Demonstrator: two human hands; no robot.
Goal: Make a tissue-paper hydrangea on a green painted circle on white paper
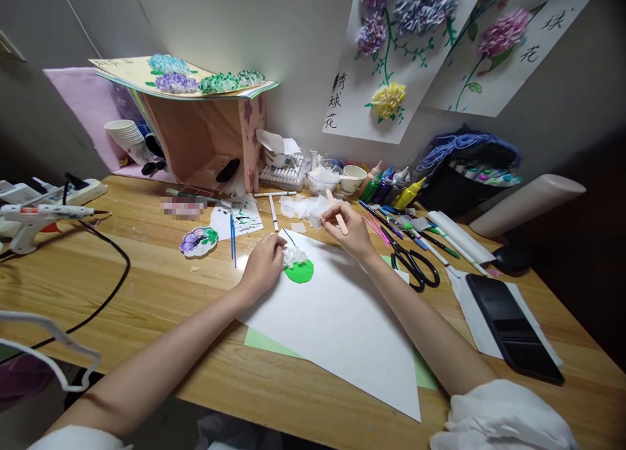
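A white sheet of paper (352, 332) lies on the wooden table over a light green sheet (274, 343). On its upper left part is a bright green round patch (300, 273), with crumpled white tissue pieces (294, 257) covering its upper side. My left hand (263, 264) rests at the sheet's left edge, fingertips beside the tissue; whether it pinches anything is hidden. Above the sheet, my right hand (346, 230) is closed round a wooden stick (336, 212), its fingertips at a small piece of white tissue (316, 220). More white tissue (299, 206) lies behind it.
Black scissors (415, 267), pens and a phone (513, 326) lie right. Paint bottles (381, 184) and cups (352, 178) stand behind. A paint palette (198, 241), blue brushes (233, 238), a glue gun (44, 218) and its black cable are left. An open pink box (205, 137) stands back left.
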